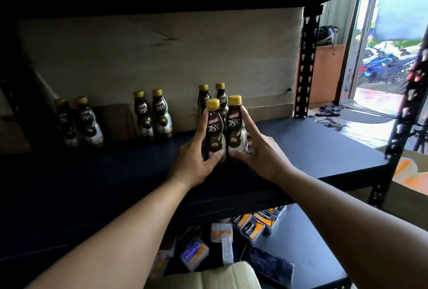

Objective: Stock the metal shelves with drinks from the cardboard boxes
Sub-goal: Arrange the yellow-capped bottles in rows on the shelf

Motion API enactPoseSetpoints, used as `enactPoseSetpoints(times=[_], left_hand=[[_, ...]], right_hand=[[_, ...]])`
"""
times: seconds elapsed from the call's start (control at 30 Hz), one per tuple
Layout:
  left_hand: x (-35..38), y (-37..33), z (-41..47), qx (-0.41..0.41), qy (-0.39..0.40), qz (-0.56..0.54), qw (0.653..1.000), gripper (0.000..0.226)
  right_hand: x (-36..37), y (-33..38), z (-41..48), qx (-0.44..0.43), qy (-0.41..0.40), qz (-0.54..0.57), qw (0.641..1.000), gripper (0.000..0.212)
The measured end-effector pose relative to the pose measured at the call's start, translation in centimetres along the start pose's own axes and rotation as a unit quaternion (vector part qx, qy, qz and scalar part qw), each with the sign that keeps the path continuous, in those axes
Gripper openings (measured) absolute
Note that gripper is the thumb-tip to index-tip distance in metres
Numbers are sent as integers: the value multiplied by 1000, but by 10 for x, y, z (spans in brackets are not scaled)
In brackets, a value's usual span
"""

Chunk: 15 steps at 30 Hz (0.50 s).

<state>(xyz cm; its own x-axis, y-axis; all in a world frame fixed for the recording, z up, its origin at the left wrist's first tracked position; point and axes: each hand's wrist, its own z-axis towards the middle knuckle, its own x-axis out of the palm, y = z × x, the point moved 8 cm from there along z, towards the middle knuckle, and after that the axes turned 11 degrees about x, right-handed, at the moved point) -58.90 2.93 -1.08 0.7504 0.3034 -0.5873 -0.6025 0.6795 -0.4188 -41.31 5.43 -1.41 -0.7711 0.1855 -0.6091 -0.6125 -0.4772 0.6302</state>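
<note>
Now | left hand [196, 159] grip clamped on left bottle [213, 133], right hand [259, 152] grip clamped on right bottle [235, 126] | both upright, mid-shelf [312, 145] | step: likely setting this pair down | next: nudge it against the back pair [203, 97], then let go

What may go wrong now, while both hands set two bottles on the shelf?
1. The left hand and right hand hold the left bottle and right bottle just in front of the back pair; a further push may knock that pair over.
2. The held bottles are tall, narrow and close together; pulling one hand away carelessly may tip the other.
</note>
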Motion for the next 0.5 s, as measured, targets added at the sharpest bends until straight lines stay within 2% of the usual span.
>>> enactPoseSetpoints(times=[0.27,0.5], left_hand=[[30,3,26,4,62,-12,998,105],[78,4,66,9,63,-25,998,103]], right_hand=[[-14,-27,19,8,7,-43,999,120],[-42,-75,43,38,10,-34,999,120]])
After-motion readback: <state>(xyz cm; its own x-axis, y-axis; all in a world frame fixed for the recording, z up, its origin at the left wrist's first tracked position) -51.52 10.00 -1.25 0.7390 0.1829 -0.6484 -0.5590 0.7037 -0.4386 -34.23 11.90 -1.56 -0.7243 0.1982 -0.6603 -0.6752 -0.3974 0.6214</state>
